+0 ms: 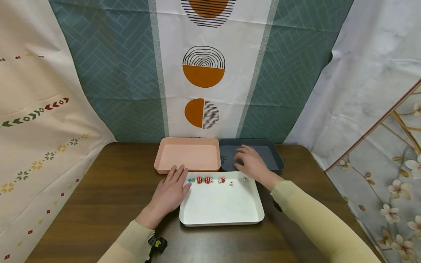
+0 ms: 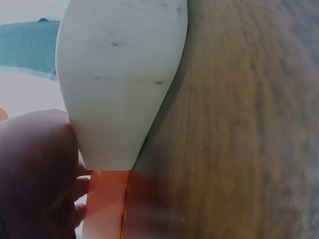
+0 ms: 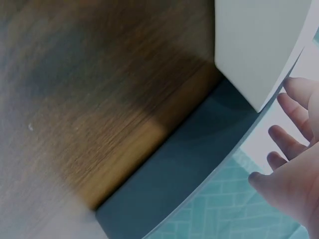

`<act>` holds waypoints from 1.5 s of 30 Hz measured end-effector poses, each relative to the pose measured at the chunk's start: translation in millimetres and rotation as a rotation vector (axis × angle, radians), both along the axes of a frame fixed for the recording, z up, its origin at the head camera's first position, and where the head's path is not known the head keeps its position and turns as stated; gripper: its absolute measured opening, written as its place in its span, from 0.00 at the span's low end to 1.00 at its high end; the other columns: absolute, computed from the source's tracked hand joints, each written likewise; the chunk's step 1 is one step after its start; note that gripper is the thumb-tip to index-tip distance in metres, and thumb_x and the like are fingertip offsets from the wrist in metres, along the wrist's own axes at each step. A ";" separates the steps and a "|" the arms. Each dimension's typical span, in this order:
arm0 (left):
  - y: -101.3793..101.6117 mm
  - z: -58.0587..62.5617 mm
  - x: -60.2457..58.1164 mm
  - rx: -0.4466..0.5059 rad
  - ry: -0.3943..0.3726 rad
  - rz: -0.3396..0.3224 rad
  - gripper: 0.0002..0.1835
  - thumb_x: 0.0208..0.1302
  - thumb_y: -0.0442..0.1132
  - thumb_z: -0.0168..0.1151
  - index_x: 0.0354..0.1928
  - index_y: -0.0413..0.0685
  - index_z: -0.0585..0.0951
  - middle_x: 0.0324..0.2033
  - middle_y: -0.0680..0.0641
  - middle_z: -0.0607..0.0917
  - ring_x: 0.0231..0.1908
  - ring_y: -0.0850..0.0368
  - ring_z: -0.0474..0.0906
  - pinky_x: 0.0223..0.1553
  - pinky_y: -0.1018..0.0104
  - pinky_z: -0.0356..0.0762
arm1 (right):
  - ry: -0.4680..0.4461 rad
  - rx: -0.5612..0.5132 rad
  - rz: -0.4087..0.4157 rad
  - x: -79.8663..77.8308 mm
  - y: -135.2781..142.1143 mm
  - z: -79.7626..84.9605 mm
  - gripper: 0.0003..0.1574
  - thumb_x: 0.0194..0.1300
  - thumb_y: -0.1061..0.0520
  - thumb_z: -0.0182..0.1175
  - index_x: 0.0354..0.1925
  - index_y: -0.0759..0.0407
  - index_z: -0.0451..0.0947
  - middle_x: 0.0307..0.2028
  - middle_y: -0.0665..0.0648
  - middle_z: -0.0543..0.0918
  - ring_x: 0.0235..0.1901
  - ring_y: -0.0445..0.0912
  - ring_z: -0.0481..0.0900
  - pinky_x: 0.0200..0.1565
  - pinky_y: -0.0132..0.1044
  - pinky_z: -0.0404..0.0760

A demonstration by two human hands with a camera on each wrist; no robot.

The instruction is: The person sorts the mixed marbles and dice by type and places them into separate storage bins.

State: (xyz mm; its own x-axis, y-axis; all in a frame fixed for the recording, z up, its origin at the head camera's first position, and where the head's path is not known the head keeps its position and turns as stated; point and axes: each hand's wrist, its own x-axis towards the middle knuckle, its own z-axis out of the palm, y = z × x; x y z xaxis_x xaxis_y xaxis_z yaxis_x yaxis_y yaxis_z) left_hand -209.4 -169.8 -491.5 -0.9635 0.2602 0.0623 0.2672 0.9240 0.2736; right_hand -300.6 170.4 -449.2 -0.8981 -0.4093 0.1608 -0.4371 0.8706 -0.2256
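1) The left hand [image 1: 170,191] lies released, its fingers straight and reaching over the left back corner of the white tray [image 1: 221,206] toward the near edge of the peach tray [image 1: 189,151]
2) The right hand [image 1: 252,162] hangs over the dark tray [image 1: 263,148], fingers loosely bent and apart, with nothing visible in its grasp
3) In the white tray, red dice [image 1: 199,180] and white dice [image 1: 231,183] lie in a loose row along the back wall, the rightmost white one near the right back corner
4) At the left end of that row, beside the left hand, sit small blue-green pieces [image 1: 193,180]
5) A few small dark green and blue pieces [image 1: 223,159] lie at the left side of the dark tray
6) The peach and dark trays stand side by side behind the white one on a brown wooden table [image 1: 115,190], in front of a patterned curtain [image 1: 204,76]
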 end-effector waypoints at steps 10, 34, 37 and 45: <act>-0.2 -1.0 -2.0 0.007 -0.015 0.002 0.40 0.87 0.57 0.53 0.89 0.45 0.58 0.88 0.41 0.55 0.87 0.38 0.43 0.75 0.25 0.62 | 0.012 -0.028 0.054 13.2 -9.9 2.8 0.14 0.76 0.54 0.73 0.56 0.57 0.90 0.76 0.64 0.76 0.83 0.62 0.59 0.83 0.60 0.54; 0.0 -1.5 -0.6 0.014 -0.004 -0.001 0.39 0.87 0.56 0.54 0.88 0.44 0.60 0.87 0.41 0.56 0.87 0.37 0.44 0.74 0.25 0.62 | 0.009 -0.044 0.158 31.7 -38.8 10.0 0.25 0.74 0.51 0.75 0.66 0.56 0.88 0.80 0.61 0.72 0.85 0.59 0.56 0.84 0.58 0.46; -0.3 -1.5 -0.4 0.012 -0.007 -0.002 0.39 0.87 0.57 0.53 0.88 0.45 0.59 0.87 0.41 0.56 0.87 0.37 0.44 0.74 0.25 0.62 | 0.019 -0.038 0.184 32.3 -44.8 10.2 0.25 0.73 0.51 0.76 0.64 0.55 0.89 0.80 0.61 0.72 0.85 0.59 0.56 0.84 0.59 0.46; -1.3 -1.0 -0.6 0.013 -0.001 -0.006 0.39 0.87 0.56 0.54 0.88 0.44 0.60 0.87 0.40 0.57 0.87 0.36 0.45 0.74 0.25 0.63 | 0.036 -0.047 0.266 36.2 -60.7 10.9 0.22 0.73 0.51 0.76 0.62 0.53 0.90 0.79 0.61 0.73 0.84 0.60 0.58 0.84 0.61 0.46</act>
State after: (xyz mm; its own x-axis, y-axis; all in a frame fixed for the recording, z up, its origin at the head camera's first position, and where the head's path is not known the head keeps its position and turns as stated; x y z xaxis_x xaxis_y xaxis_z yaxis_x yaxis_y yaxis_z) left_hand -210.1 -171.1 -492.5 -0.9620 0.2653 0.0648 0.2726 0.9187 0.2858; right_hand -264.5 109.7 -438.4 -0.7536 -0.6210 0.2154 -0.6573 0.7133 -0.2432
